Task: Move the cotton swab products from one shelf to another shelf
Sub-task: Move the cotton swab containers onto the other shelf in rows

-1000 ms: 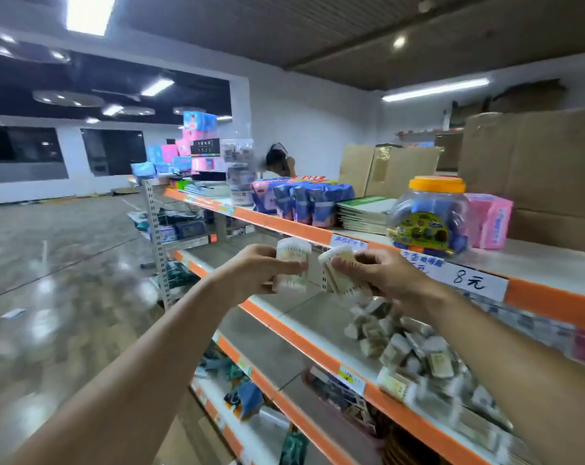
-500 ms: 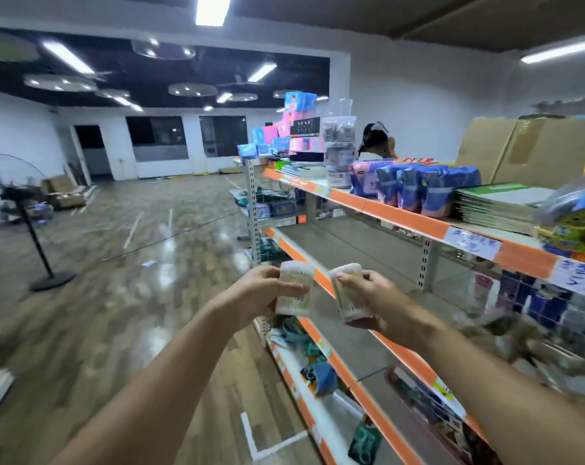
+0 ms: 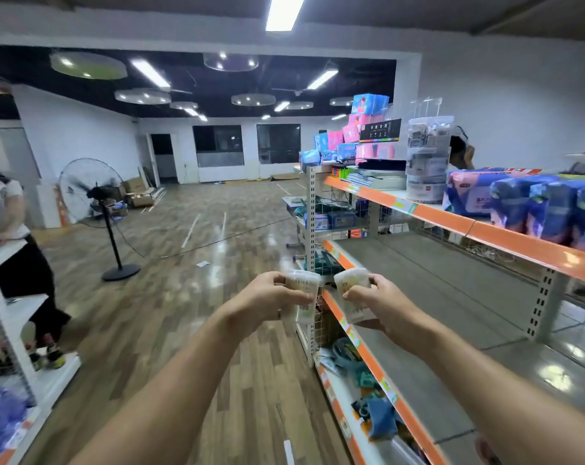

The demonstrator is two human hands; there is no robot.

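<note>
Your left hand [image 3: 267,297] is gripping a swab tub [image 3: 303,292], thumb and fingers curling round its sides; the tub is standing upright between them, its lid above the fingertips. Your right hand [image 3: 381,305] is gripping a second tub [image 3: 353,293] the same way, tilting slightly toward the first. The two tubs are sitting just beside each other, apart, both hanging over the orange edge [image 3: 358,344] of the middle shelf [image 3: 452,297]. Right of your right fingers the grey shelf is lying bare up to an upright post [image 3: 546,303]. Above them the top shelf [image 3: 485,223] is carrying blue packs [image 3: 546,209] and a clear jar stack [image 3: 427,159]. Below your hands the bottom shelf [image 3: 344,391] is holding teal and blue items [image 3: 378,417]. Left of your left fingers the wood floor [image 3: 183,297] is opening wide, with a fan [image 3: 98,203] and a person [image 3: 19,263] at a white rack [image 3: 12,317] well apart.
</note>
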